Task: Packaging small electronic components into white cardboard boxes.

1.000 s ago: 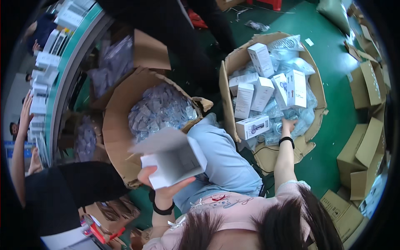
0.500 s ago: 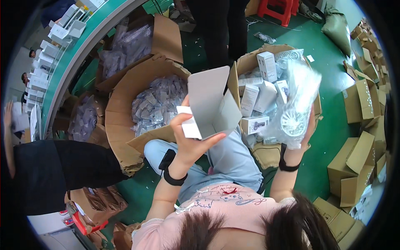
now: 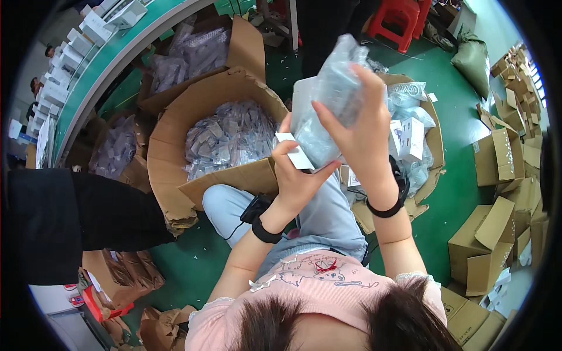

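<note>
My left hand (image 3: 301, 181) grips the lower part of an open white carton (image 3: 300, 157), fingers on one side and thumb on the other. Its mouth faces up, with a flap standing behind. Into that mouth my right hand (image 3: 369, 131) holds a bulky item wrapped in clear plastic (image 3: 335, 88). The wrapped item's lower end is down inside the carton while its upper end sticks out. What lies within the wrapping cannot be made out here. Behind my right forearm, small printed white boxes (image 3: 411, 139) lie among plastic-wrapped pieces.
A large brown carton (image 3: 167, 143) of small plastic packets stands in front on the left. Beside it, another torn carton (image 3: 436, 175) holds the white boxes. Opened cardboard boxes (image 3: 483, 251) line the right. A red stool (image 3: 395, 23) and a dark-clothed person (image 3: 325, 41) are ahead.
My right hand has brought the wrapped item leftward from above the right carton and lowered its end into the white carton. The left hand still holds the carton, now slightly farther right.
</note>
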The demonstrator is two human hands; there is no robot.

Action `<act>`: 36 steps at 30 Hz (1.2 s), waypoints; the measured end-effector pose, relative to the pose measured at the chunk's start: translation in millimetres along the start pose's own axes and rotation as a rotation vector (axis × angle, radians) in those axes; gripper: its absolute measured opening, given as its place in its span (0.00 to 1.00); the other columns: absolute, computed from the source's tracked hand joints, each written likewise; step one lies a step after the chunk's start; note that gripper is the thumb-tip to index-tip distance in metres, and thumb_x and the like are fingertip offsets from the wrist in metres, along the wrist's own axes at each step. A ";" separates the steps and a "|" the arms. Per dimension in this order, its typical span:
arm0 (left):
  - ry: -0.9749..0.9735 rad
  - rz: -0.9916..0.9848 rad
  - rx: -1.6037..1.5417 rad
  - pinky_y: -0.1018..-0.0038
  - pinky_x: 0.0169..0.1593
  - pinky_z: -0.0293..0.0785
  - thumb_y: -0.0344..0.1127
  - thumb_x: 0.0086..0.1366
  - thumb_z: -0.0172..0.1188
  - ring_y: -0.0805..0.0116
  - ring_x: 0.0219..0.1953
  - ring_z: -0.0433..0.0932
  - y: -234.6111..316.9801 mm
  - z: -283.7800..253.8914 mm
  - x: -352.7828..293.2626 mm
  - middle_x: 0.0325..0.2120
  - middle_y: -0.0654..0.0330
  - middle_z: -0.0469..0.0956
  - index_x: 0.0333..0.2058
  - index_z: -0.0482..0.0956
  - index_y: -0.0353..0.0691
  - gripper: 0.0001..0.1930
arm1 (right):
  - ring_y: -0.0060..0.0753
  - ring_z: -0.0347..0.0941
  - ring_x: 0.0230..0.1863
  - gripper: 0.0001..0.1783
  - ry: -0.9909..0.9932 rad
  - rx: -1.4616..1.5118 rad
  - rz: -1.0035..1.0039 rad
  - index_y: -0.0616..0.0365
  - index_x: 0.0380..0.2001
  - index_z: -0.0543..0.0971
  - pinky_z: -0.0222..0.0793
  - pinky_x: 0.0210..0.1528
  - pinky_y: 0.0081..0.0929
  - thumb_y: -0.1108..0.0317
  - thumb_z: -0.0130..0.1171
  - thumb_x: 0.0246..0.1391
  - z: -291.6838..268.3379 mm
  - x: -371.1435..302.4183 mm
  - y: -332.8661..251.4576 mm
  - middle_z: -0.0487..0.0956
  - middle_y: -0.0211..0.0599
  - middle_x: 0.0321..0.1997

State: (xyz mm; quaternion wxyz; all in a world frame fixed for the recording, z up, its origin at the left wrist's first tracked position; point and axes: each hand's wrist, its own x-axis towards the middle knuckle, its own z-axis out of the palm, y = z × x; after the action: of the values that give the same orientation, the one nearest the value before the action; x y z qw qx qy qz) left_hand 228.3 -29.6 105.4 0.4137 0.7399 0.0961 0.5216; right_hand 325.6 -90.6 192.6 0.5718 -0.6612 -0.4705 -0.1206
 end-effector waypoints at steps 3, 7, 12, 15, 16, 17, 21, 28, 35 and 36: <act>0.082 -0.122 -0.151 0.63 0.54 0.57 0.34 0.37 0.73 0.48 0.52 0.62 -6.1 -3.8 -1.1 0.53 0.38 0.53 0.39 0.49 0.43 0.38 | 0.46 0.57 0.56 0.46 -0.359 -0.585 -0.239 0.54 0.55 0.56 0.52 0.56 0.35 0.59 0.69 0.32 -9.6 -1.6 12.1 0.59 0.47 0.54; 0.127 -0.045 -0.173 0.64 0.55 0.57 0.37 0.37 0.73 0.50 0.52 0.61 -4.8 -12.7 -13.7 0.53 0.39 0.53 0.40 0.50 0.43 0.39 | 0.45 0.54 0.59 0.52 -0.401 -0.015 -0.354 0.55 0.57 0.54 0.48 0.59 0.35 0.53 0.70 0.29 -22.9 -25.4 34.1 0.57 0.47 0.58; -0.198 -0.030 -0.162 0.65 0.55 0.57 0.44 0.38 0.72 0.54 0.53 0.60 -10.5 -15.3 -16.2 0.54 0.41 0.52 0.45 0.53 0.41 0.40 | 0.43 0.45 0.63 0.59 -0.343 0.692 0.371 0.56 0.59 0.49 0.40 0.62 0.39 0.61 0.72 0.21 4.3 -101.2 81.8 0.51 0.45 0.61; -0.369 -0.062 0.036 0.65 0.52 0.61 0.46 0.43 0.68 0.59 0.51 0.64 -21.4 -57.9 36.9 0.52 0.47 0.60 0.45 0.60 0.39 0.34 | 0.40 0.51 0.61 0.64 -0.319 0.639 0.581 0.58 0.59 0.45 0.46 0.61 0.37 0.65 0.73 0.18 -3.9 -133.5 122.4 0.55 0.41 0.59; -0.286 -0.272 0.019 0.66 0.49 0.64 0.44 0.45 0.66 0.60 0.48 0.67 -44.8 -73.2 48.6 0.47 0.50 0.65 0.43 0.63 0.39 0.29 | 0.38 0.54 0.59 0.64 -0.286 0.677 0.685 0.59 0.59 0.44 0.50 0.59 0.36 0.67 0.74 0.17 -4.3 -140.7 126.4 0.57 0.39 0.58; -0.204 -0.479 -0.003 0.67 0.47 0.66 0.42 0.46 0.64 0.61 0.45 0.71 -78.8 -85.0 58.8 0.43 0.53 0.71 0.41 0.67 0.39 0.24 | 0.38 0.54 0.59 0.64 -0.282 0.675 0.692 0.59 0.59 0.44 0.50 0.59 0.36 0.67 0.74 0.17 -5.4 -148.8 126.6 0.57 0.39 0.58; -0.773 -0.599 0.738 0.69 0.36 0.71 0.35 0.47 0.55 0.58 0.32 0.76 -261.0 -114.1 51.6 0.27 0.54 0.77 0.31 0.77 0.40 0.11 | 0.35 0.59 0.55 0.62 -0.243 0.827 0.773 0.58 0.58 0.48 0.55 0.56 0.32 0.68 0.74 0.17 4.2 -151.0 114.6 0.62 0.38 0.53; -1.469 -0.615 0.495 0.67 0.46 0.68 0.38 0.46 0.56 0.53 0.44 0.71 -417.7 -80.1 -61.8 0.39 0.52 0.75 0.41 0.74 0.41 0.20 | 0.36 0.59 0.56 0.45 -0.193 1.012 1.444 0.63 0.55 0.57 0.54 0.59 0.36 0.53 0.63 0.36 19.2 -85.4 72.6 0.66 0.42 0.52; -1.215 -0.831 0.976 0.65 0.45 0.69 0.40 0.50 0.54 0.54 0.44 0.72 -424.9 -86.7 -60.6 0.41 0.48 0.73 0.39 0.75 0.37 0.18 | 0.37 0.58 0.57 0.44 -0.346 1.129 1.466 0.61 0.54 0.59 0.49 0.60 0.34 0.40 0.54 0.40 13.0 -78.7 60.6 0.66 0.42 0.51; -1.131 -0.793 0.968 0.64 0.43 0.70 0.40 0.49 0.55 0.53 0.42 0.73 -397.8 -65.3 -37.8 0.37 0.47 0.74 0.37 0.75 0.37 0.17 | 0.36 0.57 0.57 0.44 -0.364 1.202 1.426 0.59 0.54 0.60 0.47 0.60 0.33 0.37 0.52 0.42 8.8 -89.1 69.2 0.65 0.42 0.51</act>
State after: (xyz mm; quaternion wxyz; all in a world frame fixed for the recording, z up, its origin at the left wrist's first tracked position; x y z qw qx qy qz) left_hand 271.4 236.3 -196.8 0.1892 0.8969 0.3402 -0.2100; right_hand 327.8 -119.4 83.2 0.6731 -0.3965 -0.0210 0.6239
